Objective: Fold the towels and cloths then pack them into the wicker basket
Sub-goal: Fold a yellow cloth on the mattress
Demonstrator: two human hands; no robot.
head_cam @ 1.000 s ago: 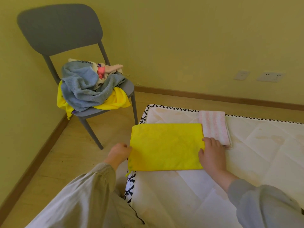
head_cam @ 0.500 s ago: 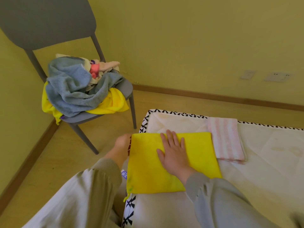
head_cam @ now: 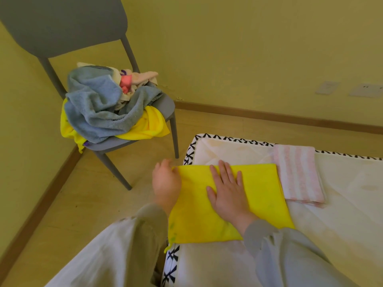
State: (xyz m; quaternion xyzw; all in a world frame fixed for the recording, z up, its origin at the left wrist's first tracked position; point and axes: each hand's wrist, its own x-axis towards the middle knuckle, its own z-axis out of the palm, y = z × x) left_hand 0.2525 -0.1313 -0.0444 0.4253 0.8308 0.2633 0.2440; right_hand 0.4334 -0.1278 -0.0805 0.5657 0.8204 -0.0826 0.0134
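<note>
A folded yellow cloth [head_cam: 263, 195] lies on the white mattress [head_cam: 342, 224] at its near left corner. My right hand [head_cam: 227, 192] presses flat on the middle of the cloth, fingers straight and spread. My left hand [head_cam: 165, 181] pinches the cloth's left edge at the far corner, beside the mattress side. A folded pink-and-white striped towel [head_cam: 298, 175] lies just right of the yellow cloth. A heap of unfolded towels [head_cam: 99, 108], blue, yellow and pink, sits on the grey chair [head_cam: 62, 23]. No wicker basket is in view.
The chair stands in the room's corner, left of the mattress, on a wooden floor [head_cam: 72, 204]. Yellow walls with a brown skirting board run behind. Wall sockets [head_cam: 366, 90] sit at the far right.
My right hand slid from the cloth's right edge to its middle and now presses flat there. My left hand stays at the left edge. The view has shifted nearer and to the left.
</note>
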